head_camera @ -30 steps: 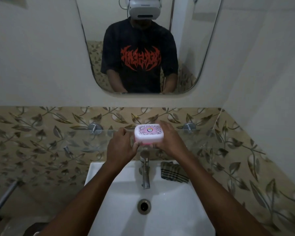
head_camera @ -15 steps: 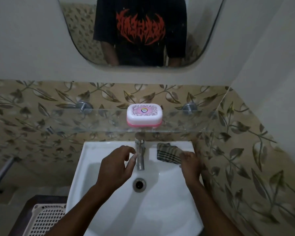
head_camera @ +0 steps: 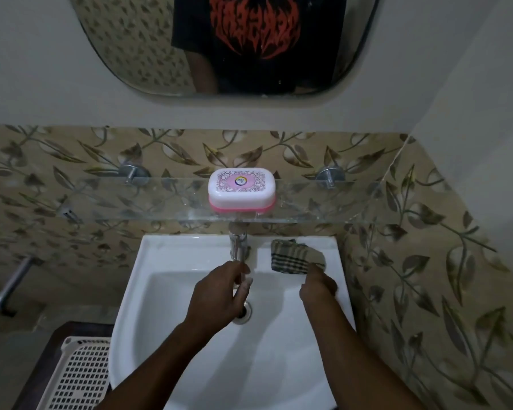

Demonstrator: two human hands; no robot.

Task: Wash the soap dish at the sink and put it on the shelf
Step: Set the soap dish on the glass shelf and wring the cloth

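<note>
The soap dish [head_camera: 241, 190], white lid with a pink pattern over a pink base, stands shut on the glass shelf [head_camera: 101, 202] above the tap, with neither hand on it. My left hand [head_camera: 219, 291] is over the white sink [head_camera: 148, 291], its thumb and fingers curled around the end of the chrome tap [head_camera: 238, 244]. My right hand [head_camera: 317, 287] is at the sink's back right rim, fingers closed on the near corner of a checked cloth [head_camera: 293, 257].
A mirror [head_camera: 219, 39] hangs above the shelf and reflects a person in a black shirt. Leaf-pattern tiles cover the walls. The drain [head_camera: 243, 316] lies under my left hand. A white perforated basket [head_camera: 77, 377] sits low left, and a metal pipe [head_camera: 12, 285] juts from the left wall.
Both hands let go of the soap dish, leaving it on the shelf, and dropped to the sink. The left hand closed on the tap; the right went to the cloth. The view tilted down.
</note>
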